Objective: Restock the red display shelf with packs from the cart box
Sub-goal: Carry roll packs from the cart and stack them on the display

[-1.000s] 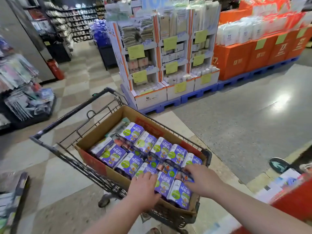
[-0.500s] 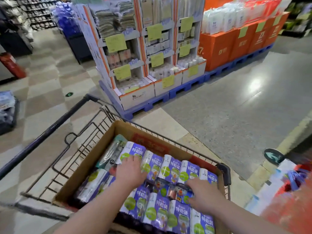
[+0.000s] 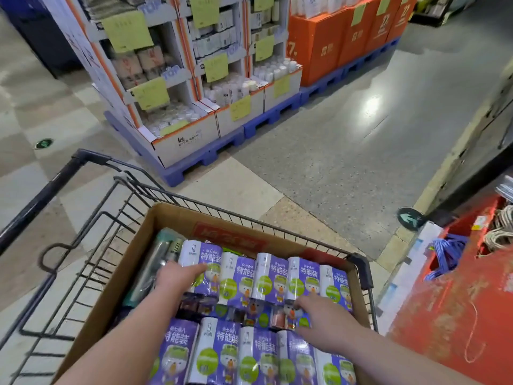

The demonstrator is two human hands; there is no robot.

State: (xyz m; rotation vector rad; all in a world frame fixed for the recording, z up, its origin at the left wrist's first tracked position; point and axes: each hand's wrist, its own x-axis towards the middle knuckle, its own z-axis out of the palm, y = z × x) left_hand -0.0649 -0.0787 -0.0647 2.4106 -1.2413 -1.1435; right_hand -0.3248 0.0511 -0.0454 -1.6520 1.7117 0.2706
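A brown cardboard box point(image 3: 166, 215) sits in a wire shopping cart point(image 3: 91, 226) and is packed with several purple-and-white roll packs point(image 3: 244, 276) in two rows. My left hand point(image 3: 177, 276) lies on the far-left pack of the back row, fingers stretched along it. My right hand point(image 3: 319, 312) reaches into the gap between the rows, fingers bent down near the front of the back-row packs; whether it grips one is unclear. The red display shelf point(image 3: 455, 295) stands at the right edge.
Blue hangers point(image 3: 447, 254) and white cord point(image 3: 499, 232) lie in the red shelf's compartments. Across the grey aisle stand white cardboard displays point(image 3: 194, 87) and orange boxes point(image 3: 333, 43) on blue pallets point(image 3: 211, 154). A green arrow sticker point(image 3: 410, 219) marks the floor.
The camera has dipped closer to the box. My left hand slid up to the far-left back-row pack, and my right hand moved forward into the gap between the rows.
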